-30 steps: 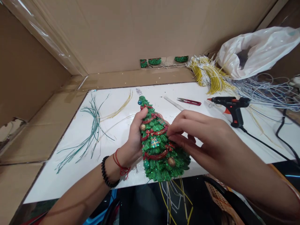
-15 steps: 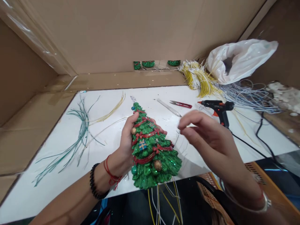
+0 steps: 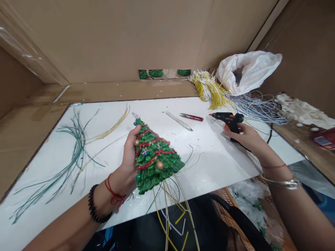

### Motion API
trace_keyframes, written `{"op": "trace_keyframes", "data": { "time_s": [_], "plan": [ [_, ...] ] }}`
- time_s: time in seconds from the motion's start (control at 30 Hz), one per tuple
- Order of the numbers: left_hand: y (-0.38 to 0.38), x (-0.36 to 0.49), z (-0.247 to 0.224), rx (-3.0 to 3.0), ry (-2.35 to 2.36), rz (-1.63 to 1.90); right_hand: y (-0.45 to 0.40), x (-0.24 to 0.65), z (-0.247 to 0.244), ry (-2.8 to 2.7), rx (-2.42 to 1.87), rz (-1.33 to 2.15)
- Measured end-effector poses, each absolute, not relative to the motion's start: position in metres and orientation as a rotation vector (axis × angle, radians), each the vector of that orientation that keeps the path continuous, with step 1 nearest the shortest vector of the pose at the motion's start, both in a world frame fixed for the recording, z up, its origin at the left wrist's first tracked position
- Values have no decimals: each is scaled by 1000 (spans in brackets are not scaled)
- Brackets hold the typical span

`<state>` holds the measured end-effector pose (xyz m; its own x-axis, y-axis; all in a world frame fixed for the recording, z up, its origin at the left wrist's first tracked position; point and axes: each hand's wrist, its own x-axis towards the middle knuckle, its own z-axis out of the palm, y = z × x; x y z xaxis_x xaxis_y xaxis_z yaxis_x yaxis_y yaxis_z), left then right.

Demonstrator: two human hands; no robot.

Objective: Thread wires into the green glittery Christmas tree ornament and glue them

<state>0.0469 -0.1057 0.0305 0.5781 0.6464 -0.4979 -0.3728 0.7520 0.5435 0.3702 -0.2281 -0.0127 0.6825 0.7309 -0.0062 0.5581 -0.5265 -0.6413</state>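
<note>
My left hand (image 3: 131, 150) is closed round a green Christmas tree figurine (image 3: 157, 158) with red garlands, gold balls and a clear tip. The figurine leans with its tip up and to the left. Yellow and white wires (image 3: 167, 205) hang from beneath its base. At the right, my right hand (image 3: 247, 136) has its thumb and fingers about the handle of a black glue gun (image 3: 227, 118), whose orange nozzle points left. Between the two hands lie a white pen-like tool (image 3: 179, 121) and red-handled thread snips (image 3: 191, 117).
Green wires (image 3: 78, 139) and a few yellow wires (image 3: 115, 127) lie on the left of the white board. At the back right are bundled yellow wires (image 3: 209, 90), loose grey-blue wires (image 3: 258, 108) and a white plastic bag (image 3: 248, 71). Cardboard walls (image 3: 110, 38) enclose the board.
My right hand has moved right and down from beside the figurine to the glue gun's handle. The view has shifted, and the figurine in my left hand has tilted a little.
</note>
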Motion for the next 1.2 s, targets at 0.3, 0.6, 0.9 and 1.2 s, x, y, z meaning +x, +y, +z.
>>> {"op": "trace_keyframes", "data": {
  "time_s": [0.3,0.6,0.9,1.2],
  "plan": [
    [-112,45,35,367,686,601,-241,294,20,-1033,-1838,602],
    [-121,47,30,405,626,566,-257,254,68,-1704,-1689,535],
    [-125,48,24,389,558,609,-257,257,73,-1833,-1664,518],
    [-125,48,24,416,630,552,-259,248,72,-1809,-1691,525]
  ]
}}
